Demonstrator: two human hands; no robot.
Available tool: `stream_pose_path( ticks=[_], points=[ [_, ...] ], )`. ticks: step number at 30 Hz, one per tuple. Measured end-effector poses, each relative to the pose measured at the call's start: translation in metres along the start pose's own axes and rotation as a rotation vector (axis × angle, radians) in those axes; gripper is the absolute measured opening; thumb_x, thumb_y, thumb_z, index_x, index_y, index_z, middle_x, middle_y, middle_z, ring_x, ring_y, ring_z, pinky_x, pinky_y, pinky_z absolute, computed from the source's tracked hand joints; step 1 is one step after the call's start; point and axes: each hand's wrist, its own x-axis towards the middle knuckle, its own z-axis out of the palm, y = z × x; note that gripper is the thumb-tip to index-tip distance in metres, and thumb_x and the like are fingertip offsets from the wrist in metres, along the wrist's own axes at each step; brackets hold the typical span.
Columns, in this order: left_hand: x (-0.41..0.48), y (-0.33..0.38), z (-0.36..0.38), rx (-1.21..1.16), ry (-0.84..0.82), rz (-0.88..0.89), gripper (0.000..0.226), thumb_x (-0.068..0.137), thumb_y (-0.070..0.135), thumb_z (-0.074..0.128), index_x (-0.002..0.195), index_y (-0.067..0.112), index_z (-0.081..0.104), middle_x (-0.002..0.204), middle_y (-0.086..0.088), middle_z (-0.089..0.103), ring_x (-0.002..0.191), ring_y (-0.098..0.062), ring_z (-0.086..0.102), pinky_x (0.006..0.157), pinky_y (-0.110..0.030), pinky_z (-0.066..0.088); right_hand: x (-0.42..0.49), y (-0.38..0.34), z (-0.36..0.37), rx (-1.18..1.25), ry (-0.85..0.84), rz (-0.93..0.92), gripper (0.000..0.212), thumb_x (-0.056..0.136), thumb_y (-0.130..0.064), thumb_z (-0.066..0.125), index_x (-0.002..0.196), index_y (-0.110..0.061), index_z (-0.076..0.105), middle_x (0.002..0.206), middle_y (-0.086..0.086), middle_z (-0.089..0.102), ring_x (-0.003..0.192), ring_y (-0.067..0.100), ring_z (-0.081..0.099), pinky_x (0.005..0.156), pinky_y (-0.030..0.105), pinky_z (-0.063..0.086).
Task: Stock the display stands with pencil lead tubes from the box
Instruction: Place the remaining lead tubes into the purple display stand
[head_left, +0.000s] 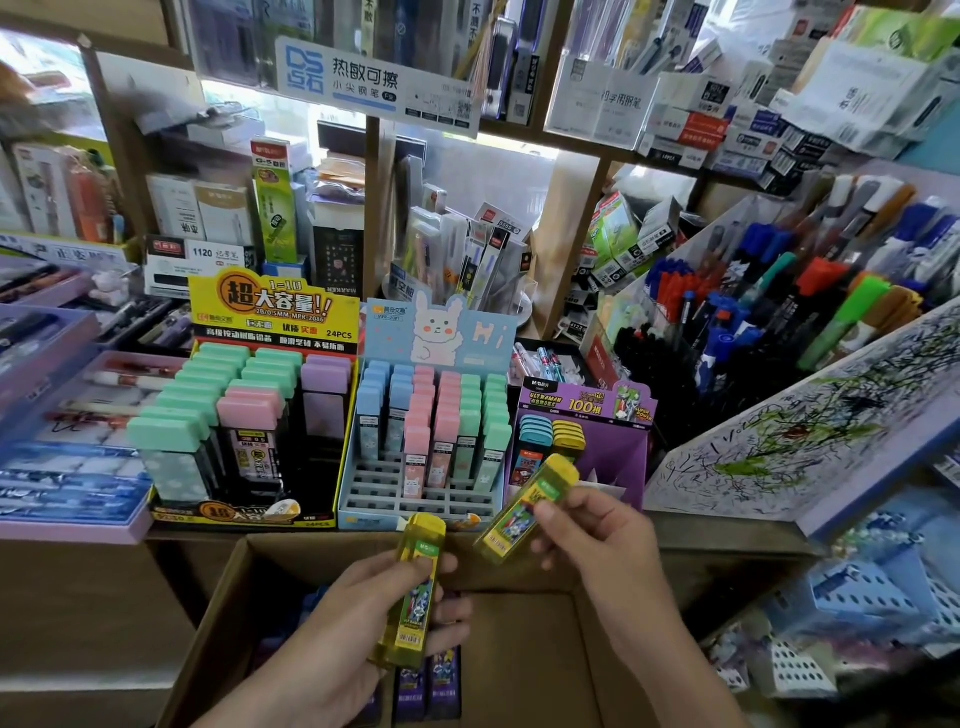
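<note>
My left hand (384, 618) grips a yellow lead tube (415, 587) upright over the open cardboard box (524, 654). A second yellow lead tube (524, 506), tilted with its cap toward the purple display stand (587, 431), is pinched in my right hand (597, 540). That stand holds blue-capped and yellow-capped tubes in its back rows. Purple tubes (428, 686) lie at the bottom of the box. To the left stand a light blue bunny stand (431, 415) with pastel tubes and a yellow-black stand (249, 415) with green, pink and purple caps.
Shelves packed with stationery boxes rise behind the stands. A rack of markers and pens (769, 322) slopes up on the right, above a scribbled test sheet (789, 431). Purple trays of pens (67, 441) lie on the left. A blue basket (862, 597) sits low right.
</note>
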Motion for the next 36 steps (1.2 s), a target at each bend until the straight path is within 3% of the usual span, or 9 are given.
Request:
stream_pose_path(
  ticks=[6, 13, 20, 22, 24, 26, 33, 36],
  points=[
    [-0.001, 0.005, 0.004, -0.029, 0.021, 0.046, 0.019, 0.092, 0.014, 0.068, 0.096, 0.0, 0.08, 0.086, -0.023, 0.07, 0.09, -0.044, 0.075, 0.061, -0.04, 0.063, 0.017, -0.013, -0.024, -0.105, 0.181, -0.205, 0.002, 0.088, -0.019, 0.076, 0.088, -0.02, 0.077, 0.078, 0.012, 0.076, 0.069, 0.028, 0.073, 0.06, 0.025, 0.06],
    [-0.003, 0.006, 0.006, -0.026, 0.018, 0.036, 0.019, 0.092, 0.014, 0.068, 0.096, 0.001, 0.08, 0.08, -0.021, 0.074, 0.09, -0.043, 0.075, 0.063, -0.04, 0.063, 0.039, -0.01, -0.035, -0.299, 0.287, -0.329, 0.007, 0.091, -0.015, 0.075, 0.088, -0.021, 0.074, 0.075, 0.001, 0.075, 0.071, 0.016, 0.074, 0.066, 0.033, 0.063],
    [-0.003, 0.006, 0.005, -0.052, 0.003, 0.037, 0.019, 0.089, 0.015, 0.069, 0.095, 0.001, 0.08, 0.084, -0.022, 0.074, 0.092, -0.043, 0.075, 0.062, -0.039, 0.064, 0.051, 0.007, -0.031, -0.529, 0.289, -0.345, 0.017, 0.091, -0.02, 0.076, 0.085, -0.035, 0.071, 0.08, -0.02, 0.072, 0.074, -0.001, 0.069, 0.062, 0.014, 0.053],
    [-0.002, 0.006, 0.004, -0.058, -0.004, 0.037, 0.019, 0.089, 0.015, 0.069, 0.096, 0.001, 0.08, 0.086, -0.023, 0.074, 0.093, -0.043, 0.075, 0.061, -0.039, 0.064, 0.053, 0.013, -0.03, -0.612, 0.294, -0.306, 0.015, 0.091, -0.026, 0.075, 0.085, -0.038, 0.069, 0.081, -0.024, 0.071, 0.077, -0.003, 0.067, 0.062, 0.017, 0.052],
    [-0.002, 0.006, 0.003, -0.063, -0.012, 0.04, 0.019, 0.09, 0.014, 0.068, 0.096, 0.001, 0.08, 0.086, -0.023, 0.075, 0.092, -0.043, 0.075, 0.062, -0.04, 0.064, 0.055, 0.019, -0.03, -0.695, 0.309, -0.254, 0.008, 0.092, -0.033, 0.074, 0.084, -0.033, 0.071, 0.074, -0.015, 0.071, 0.072, 0.003, 0.066, 0.062, 0.033, 0.055],
    [-0.001, 0.005, 0.002, -0.06, -0.016, 0.046, 0.018, 0.09, 0.015, 0.068, 0.095, 0.001, 0.08, 0.084, -0.022, 0.075, 0.092, -0.042, 0.075, 0.063, -0.04, 0.064, 0.055, 0.022, -0.028, -0.765, 0.32, -0.249, 0.014, 0.092, -0.038, 0.072, 0.082, -0.028, 0.072, 0.068, -0.012, 0.068, 0.066, 0.006, 0.063, 0.061, 0.042, 0.056],
    [0.003, 0.001, 0.003, -0.043, -0.007, 0.07, 0.018, 0.089, 0.014, 0.07, 0.096, 0.0, 0.08, 0.079, -0.021, 0.074, 0.089, -0.042, 0.076, 0.063, -0.04, 0.064, 0.056, 0.02, -0.027, -0.84, 0.332, -0.251, 0.023, 0.093, -0.04, 0.072, 0.075, -0.025, 0.068, 0.062, -0.012, 0.063, 0.06, 0.004, 0.059, 0.054, 0.03, 0.044],
    [0.004, -0.001, 0.002, -0.044, -0.01, 0.076, 0.02, 0.084, 0.016, 0.073, 0.095, 0.001, 0.08, 0.079, -0.021, 0.074, 0.091, -0.042, 0.076, 0.063, -0.039, 0.064, 0.053, 0.018, -0.025, -0.814, 0.326, -0.24, 0.019, 0.092, -0.039, 0.073, 0.081, -0.024, 0.071, 0.069, -0.014, 0.066, 0.067, 0.003, 0.061, 0.059, 0.031, 0.05]
  ],
)
